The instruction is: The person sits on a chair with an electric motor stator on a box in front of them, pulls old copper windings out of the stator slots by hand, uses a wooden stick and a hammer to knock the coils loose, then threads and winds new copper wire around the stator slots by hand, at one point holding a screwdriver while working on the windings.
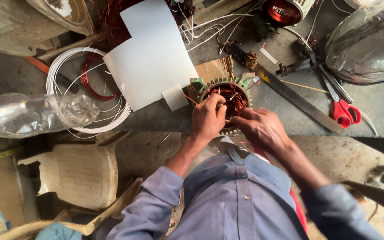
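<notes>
Glossy copper windings [231, 98], seemingly matt metal stator [227, 84].

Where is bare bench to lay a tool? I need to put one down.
Free: the grey strip below the white sheet, left of the stator; also right of the red scissors. Crowded: the top, with wires and a flat bar.

I see a grey, scuffed tabletop [165, 118]. Lying on it: motor stator [227, 100], white sheet [152, 58], white wire coil [67, 89], red-handled scissors [343, 106], long metal bar [294, 95], crumpled plastic bag [365, 42].
</notes>
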A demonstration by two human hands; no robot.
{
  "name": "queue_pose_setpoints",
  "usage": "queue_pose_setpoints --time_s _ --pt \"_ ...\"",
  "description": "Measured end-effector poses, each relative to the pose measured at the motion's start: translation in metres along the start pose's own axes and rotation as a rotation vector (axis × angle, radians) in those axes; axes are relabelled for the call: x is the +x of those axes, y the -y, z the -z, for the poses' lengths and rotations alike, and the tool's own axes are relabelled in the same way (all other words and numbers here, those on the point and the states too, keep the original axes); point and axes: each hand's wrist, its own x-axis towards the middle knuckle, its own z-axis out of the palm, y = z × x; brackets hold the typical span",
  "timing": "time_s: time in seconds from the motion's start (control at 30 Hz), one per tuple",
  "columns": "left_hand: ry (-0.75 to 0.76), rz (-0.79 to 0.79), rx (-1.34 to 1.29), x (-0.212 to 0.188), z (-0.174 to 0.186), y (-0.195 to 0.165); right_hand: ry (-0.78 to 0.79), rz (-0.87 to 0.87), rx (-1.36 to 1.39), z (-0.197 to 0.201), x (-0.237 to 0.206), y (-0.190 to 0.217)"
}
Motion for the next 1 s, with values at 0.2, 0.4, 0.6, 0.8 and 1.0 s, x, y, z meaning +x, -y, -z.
queue_pose_setpoints --time_s 0.2,0.4,0.6,0.8,1.0 --pt "0.158 -0.178 -0.068 -0.006 0.021 0.006 0.278 0.255 -0.11 0.002 0.03 -0.018" --pt "0.207 -0.202 -0.002 -0.008 0.023 0.007 0.267 0.611 -0.197 0.004 0.049 -0.034" --pt "0.28 -0.09 0.275 -0.006 0.001 0.004 0.263 0.803 -0.21 0.006 0.056 -0.044" --pt "0.255 -0.084 0.317 0.0 -0.01 0.009 0.282 0.942 -0.218 0.011 0.062 -0.051" --pt "0.241 -0.044 0.268 -0.003 -0.008 0.006 0.345 0.934 -0.241 0.007 0.064 -0.058"
